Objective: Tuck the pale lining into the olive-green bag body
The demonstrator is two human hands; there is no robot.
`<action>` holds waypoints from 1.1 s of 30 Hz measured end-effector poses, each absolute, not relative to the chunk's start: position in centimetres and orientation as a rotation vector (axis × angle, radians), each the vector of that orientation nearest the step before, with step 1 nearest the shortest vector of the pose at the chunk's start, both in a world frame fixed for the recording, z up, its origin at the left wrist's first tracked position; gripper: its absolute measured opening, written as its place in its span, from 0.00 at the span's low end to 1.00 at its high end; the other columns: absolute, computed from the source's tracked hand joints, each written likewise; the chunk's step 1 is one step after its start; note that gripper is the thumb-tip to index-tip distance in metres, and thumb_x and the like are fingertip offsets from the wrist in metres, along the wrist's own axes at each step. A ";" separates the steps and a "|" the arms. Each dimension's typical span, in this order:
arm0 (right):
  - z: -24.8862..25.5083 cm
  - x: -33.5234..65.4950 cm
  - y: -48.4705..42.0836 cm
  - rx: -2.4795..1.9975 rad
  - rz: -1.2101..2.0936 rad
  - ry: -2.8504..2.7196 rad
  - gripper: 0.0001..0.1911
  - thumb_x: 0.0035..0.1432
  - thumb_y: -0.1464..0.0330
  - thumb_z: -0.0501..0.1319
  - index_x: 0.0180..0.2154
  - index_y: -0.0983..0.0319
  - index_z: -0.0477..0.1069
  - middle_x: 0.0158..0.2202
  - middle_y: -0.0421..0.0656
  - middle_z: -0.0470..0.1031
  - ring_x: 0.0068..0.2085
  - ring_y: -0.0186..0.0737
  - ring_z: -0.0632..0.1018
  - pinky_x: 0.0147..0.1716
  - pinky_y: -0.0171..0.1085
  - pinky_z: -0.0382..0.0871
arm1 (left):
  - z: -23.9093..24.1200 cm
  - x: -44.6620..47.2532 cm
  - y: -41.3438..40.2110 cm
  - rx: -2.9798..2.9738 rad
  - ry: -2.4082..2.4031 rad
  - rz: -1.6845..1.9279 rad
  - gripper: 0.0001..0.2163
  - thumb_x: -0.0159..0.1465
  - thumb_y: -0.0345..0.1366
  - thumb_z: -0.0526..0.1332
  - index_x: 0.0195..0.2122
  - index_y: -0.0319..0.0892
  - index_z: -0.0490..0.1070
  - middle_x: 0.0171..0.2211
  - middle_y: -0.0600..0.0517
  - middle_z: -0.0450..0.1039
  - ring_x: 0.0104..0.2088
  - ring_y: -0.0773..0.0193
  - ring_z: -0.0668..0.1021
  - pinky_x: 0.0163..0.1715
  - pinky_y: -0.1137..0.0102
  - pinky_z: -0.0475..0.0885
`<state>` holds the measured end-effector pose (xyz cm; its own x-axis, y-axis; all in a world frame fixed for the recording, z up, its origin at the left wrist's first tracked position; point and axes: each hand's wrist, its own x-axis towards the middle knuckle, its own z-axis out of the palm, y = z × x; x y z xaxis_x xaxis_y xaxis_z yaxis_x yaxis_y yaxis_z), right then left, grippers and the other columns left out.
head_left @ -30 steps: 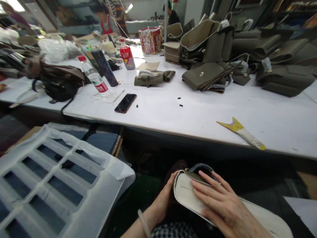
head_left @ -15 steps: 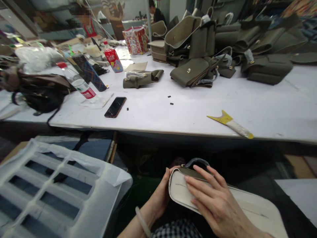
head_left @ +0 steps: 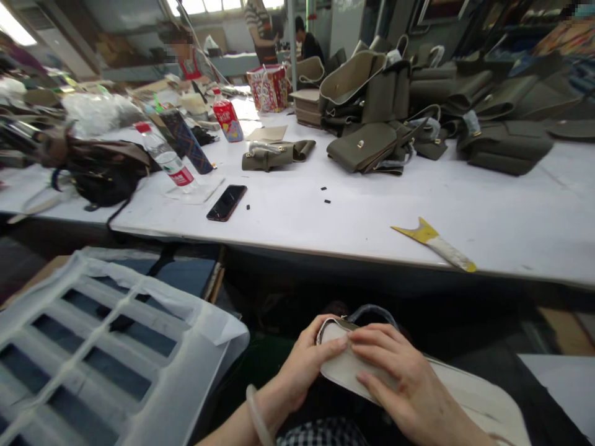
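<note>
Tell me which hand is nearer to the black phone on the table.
Left. The left hand grips the pale bag piece's near-left end, on the side of the phone; the right hand lies flat on it further right.

A phone and water bottle lie on the table.

A long white worktable carries a black phone, a water bottle, a red drink carton, a yellow-tipped tool and olive-green bags. Two small black pieces are located mid-table.
</note>
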<state>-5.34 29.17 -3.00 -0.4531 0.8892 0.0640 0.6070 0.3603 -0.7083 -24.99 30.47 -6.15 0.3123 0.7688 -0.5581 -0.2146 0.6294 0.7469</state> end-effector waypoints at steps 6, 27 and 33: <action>-2.2 -4.9 31.7 -1.398 0.852 -2.015 0.08 0.62 0.70 0.59 0.43 0.58 0.72 0.48 0.45 0.70 0.43 0.38 0.77 0.39 0.35 0.77 | -6.2 -25.1 30.6 0.620 1.073 0.697 0.21 0.54 0.39 0.68 0.48 0.43 0.71 0.42 0.49 0.75 0.41 0.56 0.75 0.39 0.68 0.68; -1.4 -4.5 31.5 -0.993 0.384 -2.340 0.11 0.64 0.77 0.55 0.47 0.64 0.68 0.42 0.48 0.75 0.44 0.40 0.75 0.45 0.39 0.73 | -5.8 -25.1 30.6 0.672 1.074 0.691 0.23 0.55 0.39 0.67 0.52 0.45 0.69 0.46 0.48 0.75 0.47 0.51 0.75 0.44 0.64 0.69; -2.8 -2.8 29.7 -0.886 0.423 -2.683 0.25 0.64 0.75 0.56 0.63 0.61 0.62 0.62 0.44 0.67 0.65 0.44 0.62 0.61 0.40 0.67 | -5.9 -26.0 30.9 0.770 1.017 0.609 0.28 0.60 0.46 0.66 0.59 0.46 0.63 0.51 0.46 0.73 0.51 0.50 0.74 0.51 0.61 0.68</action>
<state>-2.77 29.73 -2.81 -0.7714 0.6123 0.1732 0.5292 0.7686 -0.3595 -25.96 30.94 -5.91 0.4066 0.7561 -0.5129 -0.0951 0.5934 0.7993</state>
